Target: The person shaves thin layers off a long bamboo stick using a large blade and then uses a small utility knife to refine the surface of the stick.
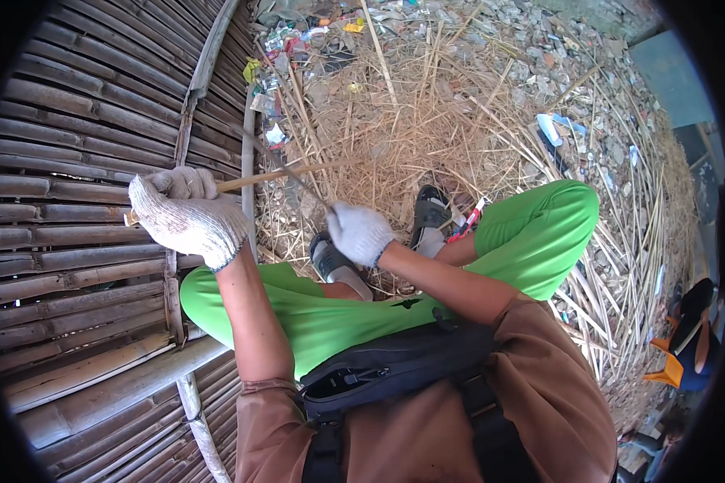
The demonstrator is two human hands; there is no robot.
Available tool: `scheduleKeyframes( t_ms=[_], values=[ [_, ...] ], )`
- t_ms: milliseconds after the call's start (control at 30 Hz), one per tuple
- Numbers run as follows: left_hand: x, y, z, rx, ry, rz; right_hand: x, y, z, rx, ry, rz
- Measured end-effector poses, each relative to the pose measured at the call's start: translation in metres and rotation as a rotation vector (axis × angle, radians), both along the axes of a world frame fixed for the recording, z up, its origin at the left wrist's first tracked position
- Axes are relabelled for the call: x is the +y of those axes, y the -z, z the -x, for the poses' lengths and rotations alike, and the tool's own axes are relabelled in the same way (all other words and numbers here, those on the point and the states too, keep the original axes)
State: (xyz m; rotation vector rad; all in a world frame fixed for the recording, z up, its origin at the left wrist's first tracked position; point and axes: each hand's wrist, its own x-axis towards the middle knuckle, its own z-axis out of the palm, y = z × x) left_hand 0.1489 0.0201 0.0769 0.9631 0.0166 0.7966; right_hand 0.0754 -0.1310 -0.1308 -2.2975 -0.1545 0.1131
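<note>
My left hand (189,213), in a white knit glove, is closed around a thin tan bamboo strip (254,179). One end pokes out past the heel of the hand and the long end points right over the ground. My right hand (358,232), gloved too, is closed on a slim dark knife (304,182); its handle is hidden in the fist. The blade slants up and left and crosses the strip a short way from my left hand. Whether blade and strip touch, I cannot tell.
On my left is a bamboo slat platform (80,189). Straw and shavings (411,129) litter the ground ahead, among rubble and scraps of plastic. Long split bamboo strips (612,266) lie on the right. An orange and black object (673,362) is at the far right.
</note>
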Motion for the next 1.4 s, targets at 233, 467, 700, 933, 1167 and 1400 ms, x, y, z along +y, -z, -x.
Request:
scheduleKeyframes(
  t_ms=[233,467,700,933,1167,1400],
  values=[
    [0.026,0.01,-0.011,0.008,-0.121,0.068,0.004,0.018,-0.013,0.135,-0.004,0.1],
    [0.025,0.002,0.001,0.0,-0.051,0.011,0.029,-0.054,0.005,-0.101,-0.127,0.012],
    [0.01,0.016,-0.003,-0.046,0.039,0.014,-0.037,0.05,-0.022,0.23,0.034,0.207],
    [0.018,0.008,0.007,-0.016,0.043,-0.016,0.037,-0.057,-0.003,-0.17,-0.105,-0.03],
    [0.005,0.013,0.002,-0.013,0.054,0.015,-0.054,0.082,-0.03,0.386,0.059,0.169],
    [0.003,0.014,0.003,0.015,0.044,-0.004,0.007,0.0,-0.017,0.167,0.076,0.021]
  ],
)
